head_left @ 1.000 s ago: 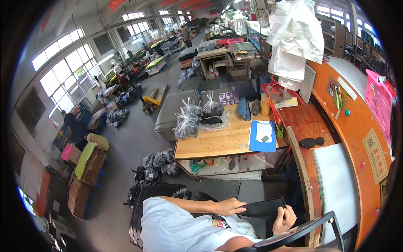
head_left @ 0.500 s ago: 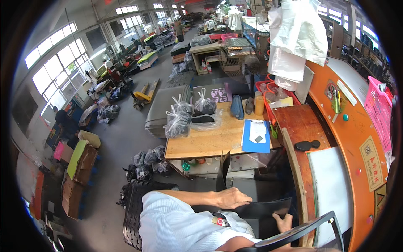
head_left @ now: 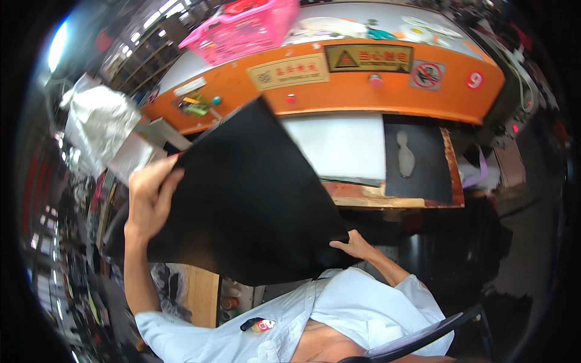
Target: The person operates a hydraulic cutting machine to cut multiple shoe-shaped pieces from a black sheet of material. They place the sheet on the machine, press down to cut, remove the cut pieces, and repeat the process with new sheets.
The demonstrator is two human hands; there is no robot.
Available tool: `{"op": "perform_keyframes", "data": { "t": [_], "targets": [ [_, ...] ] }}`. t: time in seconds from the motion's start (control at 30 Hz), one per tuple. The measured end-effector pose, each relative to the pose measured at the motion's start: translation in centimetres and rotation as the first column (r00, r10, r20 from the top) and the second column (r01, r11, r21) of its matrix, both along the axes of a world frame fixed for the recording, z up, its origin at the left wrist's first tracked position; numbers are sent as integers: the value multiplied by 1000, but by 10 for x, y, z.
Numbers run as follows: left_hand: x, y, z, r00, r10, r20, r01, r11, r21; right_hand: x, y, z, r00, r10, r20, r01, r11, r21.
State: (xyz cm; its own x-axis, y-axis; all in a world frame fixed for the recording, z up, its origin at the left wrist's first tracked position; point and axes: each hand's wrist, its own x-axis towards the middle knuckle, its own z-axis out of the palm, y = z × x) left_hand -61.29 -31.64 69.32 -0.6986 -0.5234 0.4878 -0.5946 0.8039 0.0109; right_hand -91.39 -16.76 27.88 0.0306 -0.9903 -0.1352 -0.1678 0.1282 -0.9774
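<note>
I hold a large black flexible sheet (head_left: 248, 193) up in front of me with both hands. My left hand (head_left: 148, 196) grips its left edge, raised high. My right hand (head_left: 356, 247) holds its lower right corner, close to my chest. The sheet hangs tilted, its top corner near the orange machine (head_left: 363, 85). Behind the sheet, on the machine's bed, lie a white sheet (head_left: 339, 145) and a black mat (head_left: 423, 160) with a sole-shaped cutout (head_left: 405, 157).
A pink basket (head_left: 242, 27) stands on top of the orange machine. White plastic bags (head_left: 100, 121) hang at the left. A wooden table (head_left: 200, 293) shows below the sheet at the left. A dark chair edge (head_left: 423, 333) is at the lower right.
My view has swung from the wooden table toward the orange machine. The black sheet, earlier low by my lap, is now lifted and spread between both hands.
</note>
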Motion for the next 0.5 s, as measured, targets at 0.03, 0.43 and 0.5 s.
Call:
{"op": "perform_keyframes", "data": {
  "t": [0.03,0.43,0.5],
  "targets": [
    [-34,-21,7,998,-57,-3,57,998,7,-2,11,-12,991,-132,27,129,987,96],
    [-94,-51,-387,395,579,-714,-15,781,624,-67,119,-36,814,-580,-2,571,801,179],
    [-21,-51,-470,245,888,-388,-393,457,798,-81,130,-37,811,-571,-129,581,756,302]
  ]
}}
